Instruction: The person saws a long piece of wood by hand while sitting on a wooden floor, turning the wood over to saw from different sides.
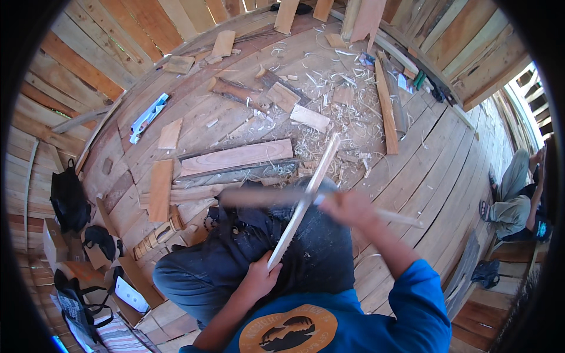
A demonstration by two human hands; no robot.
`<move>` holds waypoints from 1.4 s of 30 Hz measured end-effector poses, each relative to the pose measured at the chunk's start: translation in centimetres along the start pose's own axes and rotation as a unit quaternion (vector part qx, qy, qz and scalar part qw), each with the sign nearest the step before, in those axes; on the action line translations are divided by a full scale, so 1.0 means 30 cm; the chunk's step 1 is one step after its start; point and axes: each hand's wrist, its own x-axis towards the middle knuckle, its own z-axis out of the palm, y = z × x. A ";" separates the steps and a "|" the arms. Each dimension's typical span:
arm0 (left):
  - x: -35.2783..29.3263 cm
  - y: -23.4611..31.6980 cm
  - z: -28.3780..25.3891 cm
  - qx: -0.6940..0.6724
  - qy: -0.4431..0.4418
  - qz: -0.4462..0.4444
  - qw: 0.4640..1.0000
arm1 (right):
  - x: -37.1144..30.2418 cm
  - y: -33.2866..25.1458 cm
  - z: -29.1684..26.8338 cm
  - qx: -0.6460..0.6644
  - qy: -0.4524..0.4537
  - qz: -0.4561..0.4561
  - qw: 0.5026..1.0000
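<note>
A long, narrow strip of pale wood (293,226) slants up and away over my lap. My left hand (257,282) is closed around its near end. My right hand (350,207) is closed on a long, thin tool (259,197) that crosses the strip near the middle. Motion smears the tool, so its kind is unclear; a brownish length reaches left and a paler end (403,220) sticks out to the right. Something light and shiny shows beside my right fingers. Beneath both hands are my dark trousers (323,253), dusted with bits of wood.
Curled shavings (347,132) litter the plank floor ahead. A reddish board (235,159), short logs (232,91) and a long timber (386,109) lie around them. Cardboard boxes (56,244) and a black bag (69,197) stand left. Another person (518,203) sits at far right.
</note>
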 end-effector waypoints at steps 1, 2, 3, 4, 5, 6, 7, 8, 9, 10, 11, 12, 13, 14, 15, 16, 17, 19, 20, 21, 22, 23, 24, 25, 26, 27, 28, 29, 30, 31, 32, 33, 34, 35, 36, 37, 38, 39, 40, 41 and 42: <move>0.003 0.001 0.002 0.000 -0.003 -0.004 1.000 | 0.042 0.069 -0.048 -0.018 0.025 -0.002 1.000; 0.016 0.001 0.011 -0.001 -0.003 -0.005 1.000 | 0.068 0.107 -0.079 -0.040 0.052 -0.007 0.998; 0.026 0.003 0.013 -0.002 -0.004 -0.005 1.000 | 0.073 0.106 -0.073 -0.044 0.067 -0.019 0.997; 0.026 0.004 0.009 0.000 -0.002 -0.012 1.000 | 0.080 0.096 -0.066 -0.049 0.083 -0.030 0.995; 0.024 0.003 0.004 0.001 -0.001 -0.017 1.000 | 0.088 0.084 -0.064 -0.055 0.099 -0.041 0.993; 0.021 0.001 0.005 -0.002 0.003 -0.024 1.000 | 0.083 0.064 -0.065 -0.055 0.087 -0.026 0.994; 0.022 0.000 0.003 0.002 -0.004 -0.029 1.000 | 0.063 0.032 -0.065 -0.054 0.075 -0.011 0.996; 0.023 0.001 0.007 0.004 -0.008 -0.034 0.999 | 0.044 0.013 -0.062 -0.055 0.063 0.002 0.997; 0.016 -0.002 0.008 0.009 -0.018 -0.044 0.999 | 0.015 -0.005 -0.035 -0.056 0.044 -0.021 0.997; 0.013 -0.005 0.013 0.011 -0.017 -0.048 0.999 | -0.015 -0.021 -0.008 -0.057 0.026 -0.043 0.997; 0.010 -0.007 0.014 0.015 -0.019 -0.051 0.998 | -0.035 -0.027 0.009 -0.057 0.009 -0.063 0.996; 0.008 -0.010 0.013 0.019 -0.018 -0.053 0.998 | -0.005 0.009 -0.011 -0.056 0.018 -0.030 0.998; 0.014 -0.008 0.009 0.011 -0.016 -0.042 0.999 | 0.056 0.077 -0.053 -0.055 0.026 0.003 0.998; 0.033 -0.002 0.002 0.002 -0.013 -0.028 1.000 | 0.089 0.119 -0.076 -0.058 0.036 0.035 0.997; 0.044 0.001 -0.003 -0.008 -0.009 -0.015 1.000 | 0.085 0.130 -0.068 -0.062 0.052 0.035 0.996; 0.040 -0.010 0.003 -0.007 -0.007 -0.012 1.000 | 0.076 0.136 -0.056 -0.066 0.068 0.034 0.995; 0.037 -0.026 0.012 -0.004 0.002 -0.009 1.000 | 0.081 0.136 -0.049 -0.067 0.086 0.027 0.994; 0.038 -0.030 0.013 0.010 0.010 -0.015 1.000 | 0.040 0.048 -0.004 -0.037 0.028 0.033 0.998; 0.034 -0.021 0.013 0.020 0.009 -0.024 0.999 | 0.020 0.006 0.012 -0.022 -0.003 0.037 0.999; 0.026 -0.017 0.016 0.029 0.008 -0.036 0.999 | 0.010 -0.021 0.010 -0.043 -0.007 -0.002 0.999; 0.025 -0.016 0.017 0.027 0.007 -0.032 0.999 | 0.000 -0.046 0.003 -0.063 -0.011 -0.042 0.997; 0.028 -0.014 0.012 0.029 0.003 -0.028 0.999 | -0.006 -0.057 0.006 -0.080 -0.013 -0.079 0.994; 0.025 -0.012 0.006 0.030 -0.004 -0.025 0.999 | 0.024 -0.001 -0.013 -0.069 0.014 -0.037 0.997; 0.019 -0.008 0.004 0.024 -0.009 -0.025 0.999 | 0.084 0.106 -0.055 -0.060 0.040 0.005 0.997; 0.037 0.001 0.005 0.018 -0.007 -0.019 1.000 | 0.132 0.162 -0.092 -0.055 0.073 0.043 0.995; 0.050 0.006 0.005 0.012 -0.006 -0.013 1.000 | 0.135 0.172 -0.081 -0.061 0.086 0.037 0.994; 0.051 0.000 0.004 0.017 -0.005 -0.008 1.000 | 0.125 0.175 -0.068 -0.067 0.099 0.032 0.992; 0.046 -0.015 0.009 0.019 0.000 -0.006 1.000 | 0.118 0.172 -0.061 -0.075 0.110 0.022 0.991; 0.040 -0.026 0.010 0.023 0.002 -0.005 1.000 | 0.094 0.125 -0.048 -0.055 0.085 0.016 0.995; 0.039 -0.029 0.008 0.025 0.000 -0.016 1.000 | 0.062 0.045 -0.033 -0.036 0.059 0.011 0.998; 0.036 -0.027 0.009 0.026 -0.003 -0.026 0.999 | 0.040 0.000 -0.024 -0.019 0.033 0.007 0.999; 0.031 -0.026 0.008 0.029 -0.007 -0.038 0.999 | 0.033 -0.009 -0.015 -0.034 0.033 -0.021 0.999; 0.031 -0.026 0.010 0.020 -0.008 -0.032 0.999 | 0.029 -0.015 -0.008 -0.049 0.032 -0.050 0.997; 0.032 -0.028 0.006 0.013 -0.011 -0.025 1.000 | 0.028 -0.020 -0.001 -0.062 0.032 -0.076 0.995; 0.024 -0.028 0.003 0.007 -0.014 -0.021 1.000 | 0.073 0.039 -0.029 -0.053 0.064 -0.013 0.996; 0.018 -0.023 0.004 0.000 -0.016 -0.020 1.000 | 0.125 0.135 -0.072 -0.047 0.095 0.053 0.993; 0.025 -0.014 0.006 -0.005 -0.015 -0.016 1.000 | 0.148 0.218 -0.093 -0.059 0.112 0.069 0.990; 0.041 -0.006 0.007 -0.011 -0.011 -0.009 1.000 | 0.167 0.253 -0.126 -0.072 0.131 0.083 0.985; 0.047 -0.007 0.004 -0.008 -0.013 -0.012 1.000 | 0.172 0.254 -0.122 -0.065 0.120 0.093 0.986; 0.044 -0.016 0.003 -0.006 -0.011 -0.017 1.000 | 0.172 0.223 -0.113 -0.059 0.107 0.098 0.988; 0.038 -0.023 0.004 -0.006 -0.011 -0.020 1.000 | 0.153 0.186 -0.104 -0.056 0.095 0.107 0.988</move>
